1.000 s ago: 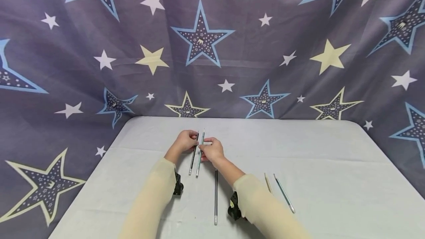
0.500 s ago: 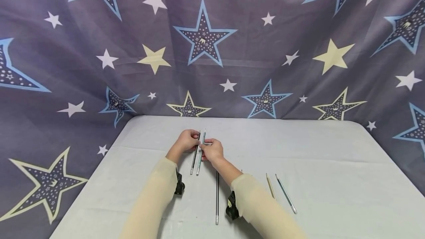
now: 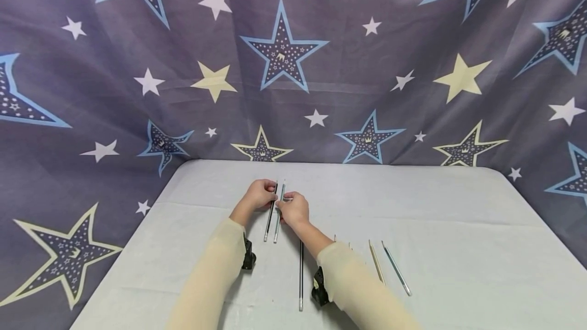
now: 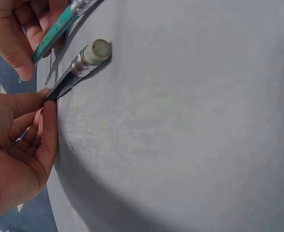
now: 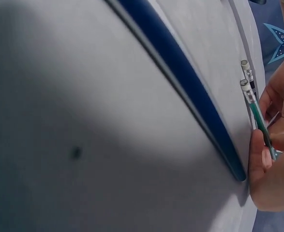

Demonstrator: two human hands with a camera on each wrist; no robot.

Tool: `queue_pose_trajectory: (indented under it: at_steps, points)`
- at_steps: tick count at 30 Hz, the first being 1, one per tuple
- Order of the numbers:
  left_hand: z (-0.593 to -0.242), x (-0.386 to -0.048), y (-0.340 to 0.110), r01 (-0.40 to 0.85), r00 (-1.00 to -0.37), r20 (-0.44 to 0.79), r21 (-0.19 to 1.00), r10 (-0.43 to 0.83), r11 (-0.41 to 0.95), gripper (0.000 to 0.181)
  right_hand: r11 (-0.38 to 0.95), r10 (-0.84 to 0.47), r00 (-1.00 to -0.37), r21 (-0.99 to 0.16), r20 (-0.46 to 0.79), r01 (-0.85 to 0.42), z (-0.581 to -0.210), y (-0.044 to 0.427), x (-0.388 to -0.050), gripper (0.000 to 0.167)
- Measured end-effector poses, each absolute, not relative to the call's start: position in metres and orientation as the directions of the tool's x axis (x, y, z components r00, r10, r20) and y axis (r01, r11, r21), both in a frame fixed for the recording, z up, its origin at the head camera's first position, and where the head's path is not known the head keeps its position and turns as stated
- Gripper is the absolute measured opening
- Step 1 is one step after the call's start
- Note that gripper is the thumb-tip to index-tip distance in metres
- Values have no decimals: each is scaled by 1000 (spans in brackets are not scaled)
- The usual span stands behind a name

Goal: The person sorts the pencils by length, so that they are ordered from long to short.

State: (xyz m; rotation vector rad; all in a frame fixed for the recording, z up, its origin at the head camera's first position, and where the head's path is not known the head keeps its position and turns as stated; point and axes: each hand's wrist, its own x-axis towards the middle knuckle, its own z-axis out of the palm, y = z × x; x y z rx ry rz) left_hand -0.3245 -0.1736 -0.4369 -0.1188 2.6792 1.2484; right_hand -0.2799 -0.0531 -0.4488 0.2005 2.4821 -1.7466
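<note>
In the head view my left hand (image 3: 258, 196) pinches a black pencil (image 3: 269, 222) between thumb and fingers. Close to its right, my right hand (image 3: 295, 209) pinches a green pencil (image 3: 277, 229). Both pencils lie nearly parallel, a narrow gap between them, eraser ends toward me. The left wrist view shows the black pencil's pale eraser (image 4: 100, 50) and metal band low over the cloth, with the green pencil (image 4: 57, 32) beside it. From the right wrist, the green pencil (image 5: 259, 116) runs between thumb and fingers; the black one's eraser (image 5: 245, 64) stands behind it.
A dark pencil (image 3: 301, 276) lies between the forearms on the white-covered table (image 3: 458, 258). Right of the right sleeve (image 3: 357, 284) lie a gold pencil (image 3: 376, 261) and another green pencil (image 3: 396, 269). Two pencil tips peek out beside that sleeve. A star-patterned curtain (image 3: 348, 75) hangs behind.
The right forearm has shifted slightly left, uncovering two pencil tips beside the sleeve. Both hands keep their pencils in nearly the same place; the view has moved a little.
</note>
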Motion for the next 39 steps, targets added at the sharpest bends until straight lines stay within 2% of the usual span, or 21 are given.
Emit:
queue_pose_trajectory:
  at_steps: [9, 17, 39]
  points:
    - [-438, -323, -171, -155, -980, -200, 764, 2, 626, 44, 414, 66, -990, -899, -125, 141, -451, -52, -280, 32]
    - [-438, -325, -172, -142, -981, -192, 766, 12, 627, 44, 527, 105, -993, -844, -48, 97, -455, -56, -281, 30]
    - [-438, -324, -172, -158, -981, -196, 773, -5, 614, 43, 581, 130, -991, -808, -28, 99, -453, -60, -280, 30]
